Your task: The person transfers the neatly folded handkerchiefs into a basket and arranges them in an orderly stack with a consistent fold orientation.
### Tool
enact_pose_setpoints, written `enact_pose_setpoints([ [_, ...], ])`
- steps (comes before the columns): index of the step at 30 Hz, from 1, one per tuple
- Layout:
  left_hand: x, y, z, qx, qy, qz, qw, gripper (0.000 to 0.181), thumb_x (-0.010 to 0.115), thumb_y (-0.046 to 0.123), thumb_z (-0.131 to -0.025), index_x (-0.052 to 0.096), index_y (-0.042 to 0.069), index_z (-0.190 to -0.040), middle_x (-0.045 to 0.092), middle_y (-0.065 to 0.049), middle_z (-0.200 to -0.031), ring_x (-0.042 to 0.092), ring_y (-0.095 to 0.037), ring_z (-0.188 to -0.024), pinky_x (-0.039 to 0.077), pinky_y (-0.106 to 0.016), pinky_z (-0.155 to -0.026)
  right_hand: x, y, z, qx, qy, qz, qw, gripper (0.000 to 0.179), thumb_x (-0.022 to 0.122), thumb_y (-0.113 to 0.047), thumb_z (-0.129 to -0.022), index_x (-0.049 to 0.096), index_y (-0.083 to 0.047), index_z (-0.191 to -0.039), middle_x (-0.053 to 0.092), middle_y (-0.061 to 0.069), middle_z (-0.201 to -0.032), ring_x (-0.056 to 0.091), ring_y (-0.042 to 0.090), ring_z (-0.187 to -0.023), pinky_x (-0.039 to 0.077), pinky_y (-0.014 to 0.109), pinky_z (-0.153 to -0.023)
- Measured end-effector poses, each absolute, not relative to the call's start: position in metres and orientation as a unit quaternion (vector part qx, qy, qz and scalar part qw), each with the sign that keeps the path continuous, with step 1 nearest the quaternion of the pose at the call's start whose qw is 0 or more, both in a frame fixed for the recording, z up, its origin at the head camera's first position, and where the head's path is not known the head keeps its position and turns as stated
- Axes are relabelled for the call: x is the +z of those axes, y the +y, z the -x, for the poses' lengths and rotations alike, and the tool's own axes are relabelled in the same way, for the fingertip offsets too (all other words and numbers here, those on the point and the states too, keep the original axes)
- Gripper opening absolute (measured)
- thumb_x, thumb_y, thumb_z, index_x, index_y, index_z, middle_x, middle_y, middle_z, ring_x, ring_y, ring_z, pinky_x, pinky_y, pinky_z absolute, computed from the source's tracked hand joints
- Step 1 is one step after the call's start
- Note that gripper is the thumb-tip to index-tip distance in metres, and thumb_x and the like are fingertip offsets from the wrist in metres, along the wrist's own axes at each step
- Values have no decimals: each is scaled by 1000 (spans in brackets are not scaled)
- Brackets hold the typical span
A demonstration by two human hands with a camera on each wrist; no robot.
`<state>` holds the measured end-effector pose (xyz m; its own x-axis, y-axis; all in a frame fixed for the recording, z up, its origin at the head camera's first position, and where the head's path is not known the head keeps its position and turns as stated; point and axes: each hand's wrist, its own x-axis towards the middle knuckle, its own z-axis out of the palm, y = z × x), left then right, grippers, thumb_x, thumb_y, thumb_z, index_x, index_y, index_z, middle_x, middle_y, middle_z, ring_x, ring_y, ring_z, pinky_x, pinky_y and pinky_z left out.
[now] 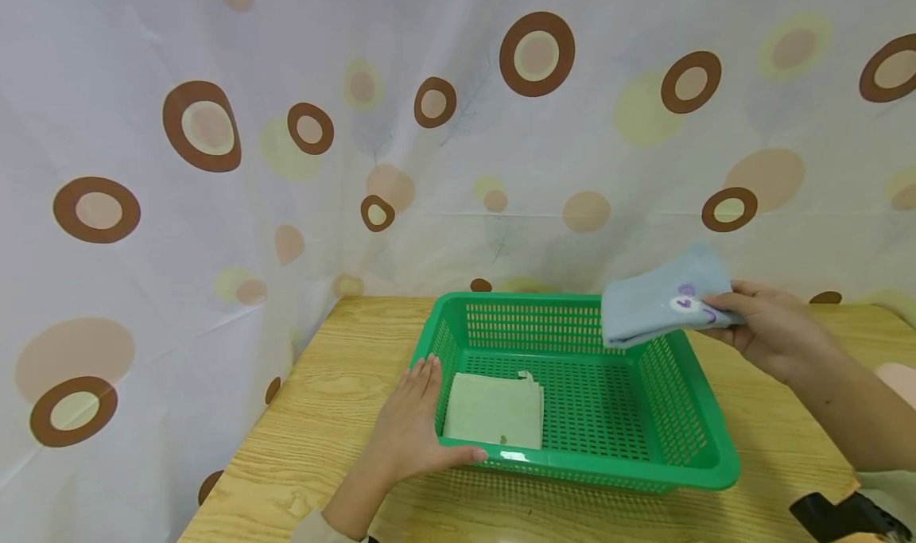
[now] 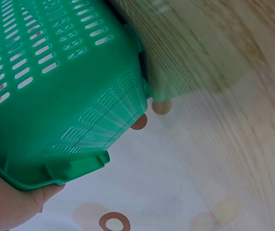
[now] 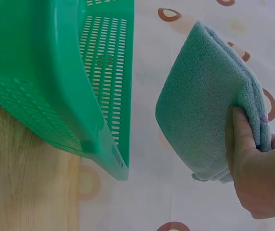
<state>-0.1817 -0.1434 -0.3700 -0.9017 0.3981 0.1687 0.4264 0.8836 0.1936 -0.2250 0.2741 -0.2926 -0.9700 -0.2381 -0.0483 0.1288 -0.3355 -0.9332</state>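
Blue towel [image 1: 654,300] raised, right of centre in head view, by green basket's [image 1: 587,463] far right corner | right hand [image 1: 776,332]: fingers pinching it | left hand [image 1: 411,432]: fingers straight at rim | likely step: loading; next calls for lowering it beside pale cloth [image 1: 494,412]

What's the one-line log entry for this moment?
left hand: on green basket rim | right hand: holding folded blue towel aloft | basket contents: folded pale cloth, left side

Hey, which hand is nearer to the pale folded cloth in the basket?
The left hand: it rests on the green basket's near left corner, beside the cloth. The right hand is farther right, holding a blue towel.
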Motion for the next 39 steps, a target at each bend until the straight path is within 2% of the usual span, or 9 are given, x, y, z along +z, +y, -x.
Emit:
enact_pose_setpoints([
  [3, -370, -143, 181, -114, -968, 214, 64, 130, 29, 94, -62, 18, -4, -146, 17, -18, -154, 15, -31, -144, 16, -43, -118, -294, 271, 225, -810, 572, 50, 118, 55, 43, -5, -97, 10, -6, -142, 63, -4, -92, 67, 11, -84, 57, 24, -73],
  [10, -370, -144, 181, -113, -968, 215, 65, 130, 29, 94, -62, 18, -4, -146, 17, -19, -154, 16, -31, -143, 16, -43, -118, -297, 264, 223, -787, 603, 46, 124, 58, 43, -8, -98, 9, 0, -143, 61, -7, -93, 65, 8, -85, 57, 23, -74],
  [13, -370, -144, 182, -112, -968, 215, 66, 129, 30, 94, -62, 18, -4, -146, 17, -19, -154, 15, -31, -143, 16, -43, -118, -299, 262, 222, -778, 614, 48, 123, 45, 44, -8, -98, 21, -2, -137, 59, -6, -94, 64, 8, -84, 56, 22, -73],
  [15, -370, -144, 182, -113, -968, 215, 66, 129, 31, 93, -63, 18, -4, -146, 18, -19, -154, 16, -32, -143, 16, -43, -118, -301, 260, 221, -776, 617, 51, 123, 29, 44, -8, -98, 40, -6, -126, 58, -6, -94, 64, 9, -83, 56, 22, -73],
  [17, -370, -144, 182, -113, -968, 215, 66, 129, 32, 93, -63, 18, -4, -146, 18, -19, -154, 16, -32, -143, 16, -43, -118, -303, 258, 220, -770, 624, 52, 122, 28, 45, -8, -97, 41, -6, -125, 58, -6, -94, 64, 9, -82, 56, 22, -72],
  [20, -370, -144, 182, -115, -968, 215, 65, 129, 32, 93, -62, 19, -5, -146, 18, -19, -154, 16, -32, -143, 16, -44, -118, -305, 254, 219, -757, 640, 51, 124, 48, 44, -9, -98, 27, 2, -141, 58, -7, -94, 64, 8, -82, 56, 21, -72],
  [22, -370, -144, 182, -116, -968, 215, 65, 129, 32, 93, -62, 18, -5, -146, 18, -19, -154, 15, -32, -143, 16, -44, -118, -305, 251, 219, -743, 656, 48, 125, 64, 44, -10, -98, 3, 11, -143, 57, -8, -95, 63, 7, -82, 56, 20, -72],
  [31, -370, -143, 182, -115, -967, 217, 72, 129, 30, 94, -62, 19, -5, -146, 18, -19, -154, 16, -31, -143, 17, -43, -118, -311, 241, 214, -709, 691, 35, 135, 52, 45, -12, -98, 20, 12, -136, 56, -5, -93, 61, 7, -81, 55, 21, -70],
  [39, -371, -143, 182, -119, -968, 212, 69, 129, 34, 92, -63, 17, -4, -146, 17, -18, -154, 15, -30, -144, 14, -42, -119, -322, 231, 210, -648, 747, 46, 144, 59, 40, -14, -99, 11, 17, -139, 54, -7, -96, 59, 4, -82, 54, 21, -72],
])
